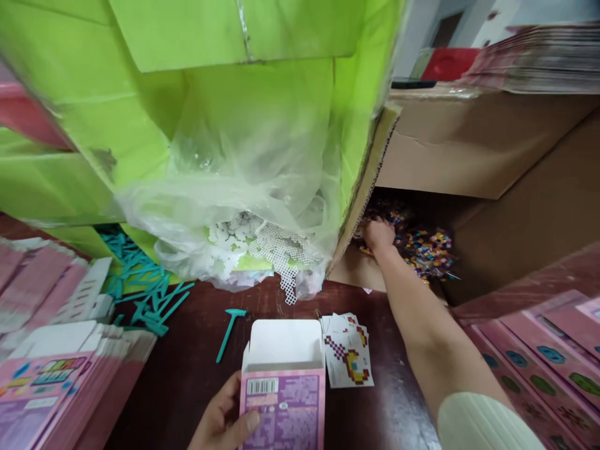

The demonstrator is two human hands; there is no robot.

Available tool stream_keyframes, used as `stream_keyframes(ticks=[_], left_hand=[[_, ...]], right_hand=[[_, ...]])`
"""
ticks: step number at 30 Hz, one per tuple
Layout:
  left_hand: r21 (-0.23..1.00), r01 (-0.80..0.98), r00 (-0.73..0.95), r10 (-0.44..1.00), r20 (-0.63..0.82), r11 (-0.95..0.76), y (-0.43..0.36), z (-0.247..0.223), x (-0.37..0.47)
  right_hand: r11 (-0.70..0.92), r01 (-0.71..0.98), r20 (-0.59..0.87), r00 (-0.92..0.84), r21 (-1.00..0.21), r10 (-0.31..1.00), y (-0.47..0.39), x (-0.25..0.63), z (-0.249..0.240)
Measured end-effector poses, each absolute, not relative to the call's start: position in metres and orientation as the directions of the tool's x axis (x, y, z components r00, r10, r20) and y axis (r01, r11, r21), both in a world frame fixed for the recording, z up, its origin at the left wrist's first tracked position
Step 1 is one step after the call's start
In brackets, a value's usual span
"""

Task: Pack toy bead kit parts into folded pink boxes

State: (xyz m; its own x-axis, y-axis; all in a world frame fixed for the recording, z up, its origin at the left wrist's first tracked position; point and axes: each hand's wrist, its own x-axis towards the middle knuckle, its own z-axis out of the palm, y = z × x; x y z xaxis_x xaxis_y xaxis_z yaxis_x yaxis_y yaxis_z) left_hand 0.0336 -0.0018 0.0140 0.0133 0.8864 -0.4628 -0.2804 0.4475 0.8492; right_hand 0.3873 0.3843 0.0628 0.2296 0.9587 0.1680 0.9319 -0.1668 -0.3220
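Note:
My left hand (229, 417) grips a pink and purple carton (283, 406), thumb on its printed side with the barcode. The carton's white top flap stands up and open. My right hand (379, 235) reaches deep into a brown cardboard box (435, 147), down among packets of small multicoloured pieces (429, 253). Its fingers are mostly hidden there, so I cannot see whether they hold anything. Right beside the carton lie several white cards (350, 359) with pixel-style pictures. A teal hammer-shaped tool (231, 331) rests on the table left of the carton.
White lattice pieces (281, 247) spill from a clear plastic bag (187, 200) in a green box (281, 94). Teal tools (150, 294) lie heaped at left. Flattened pink cartons (51, 381) are stacked front left; pink boxes (534, 362) stand at right on the dark table (187, 369).

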Motion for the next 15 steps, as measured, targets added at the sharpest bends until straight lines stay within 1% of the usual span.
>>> stream_keyframes(ticks=[4,7,9,10,11,13,14,15], left_hand=[[0.87,-0.25,0.0,0.898,-0.44,0.426,-0.002,0.011,0.021],[0.886,-0.238,0.029,0.914,-0.404,0.399,0.002,0.014,0.019],[0.899,-0.239,0.057,0.929,-0.365,0.368,0.004,0.022,0.023],[0.903,-0.24,0.076,0.934,-0.35,0.357,0.004,0.026,0.025],[0.903,-0.241,0.09,0.935,-0.344,0.355,0.004,0.031,0.027],[0.898,-0.254,0.075,0.933,-0.352,0.359,0.0,0.038,0.027],[0.894,-0.268,0.042,0.931,-0.362,0.359,-0.003,0.041,0.025],[0.889,-0.286,-0.006,0.927,-0.374,0.357,-0.008,0.042,0.021]], right_hand=[[-0.182,0.888,0.251,0.308,-0.422,0.918,0.339,0.405,0.064],[-0.142,0.825,0.271,0.335,-0.546,0.903,0.265,0.414,0.068],[-0.073,0.759,0.275,0.321,-0.647,0.906,0.205,0.414,0.072],[-0.009,0.742,0.29,0.273,-0.671,0.917,0.175,0.413,0.074],[0.08,0.745,0.325,0.189,-0.662,0.927,0.148,0.411,0.077],[0.264,0.777,0.352,-0.059,-0.571,0.934,0.101,0.409,0.08],[0.343,0.782,0.315,-0.197,-0.52,0.928,0.082,0.409,0.08],[0.396,0.777,0.237,-0.318,-0.489,0.918,0.067,0.411,0.077]])
